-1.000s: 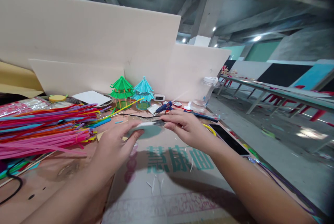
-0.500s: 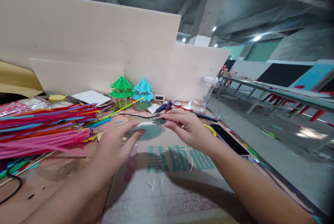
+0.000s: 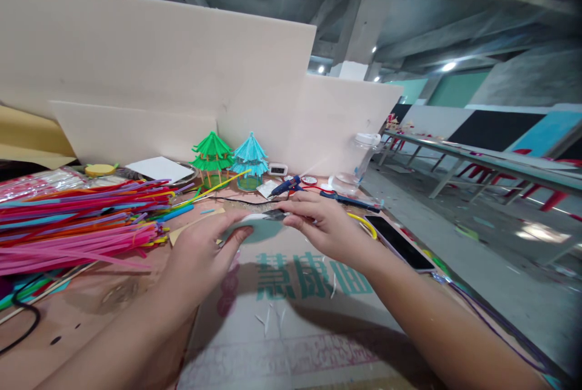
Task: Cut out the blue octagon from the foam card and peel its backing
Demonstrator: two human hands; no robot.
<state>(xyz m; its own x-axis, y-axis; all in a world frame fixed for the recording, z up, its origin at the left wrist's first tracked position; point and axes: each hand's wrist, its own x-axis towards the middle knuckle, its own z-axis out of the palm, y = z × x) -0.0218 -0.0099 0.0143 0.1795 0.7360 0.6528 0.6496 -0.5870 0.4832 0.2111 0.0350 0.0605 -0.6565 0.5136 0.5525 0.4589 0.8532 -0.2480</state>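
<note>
My left hand [image 3: 207,247] is closed on a round, flat, pale green disc [image 3: 264,231], with the thumb on its near face. My right hand [image 3: 321,220] pinches a small grey metal blade [image 3: 274,214] between thumb and fingers. This blade lies against the upper right edge of the disc; its handle end, if any, is hidden by the fingers. Both hands are above a cardboard sheet [image 3: 291,323] with green printed characters, and thin white scraps [image 3: 264,320] lie on it.
Bundled coloured pipe cleaners [image 3: 82,226] lie at left. Behind the hands stand a green pagoda model [image 3: 212,156], a blue pagoda model [image 3: 251,158], a glue gun [image 3: 286,185] and a plastic jar [image 3: 357,165]. A phone [image 3: 398,243] rests on the right, near the table's edge.
The blade has shifted slightly up and left along the disc's rim, and the disc has tilted a little. Both hands keep their grip, almost in place.
</note>
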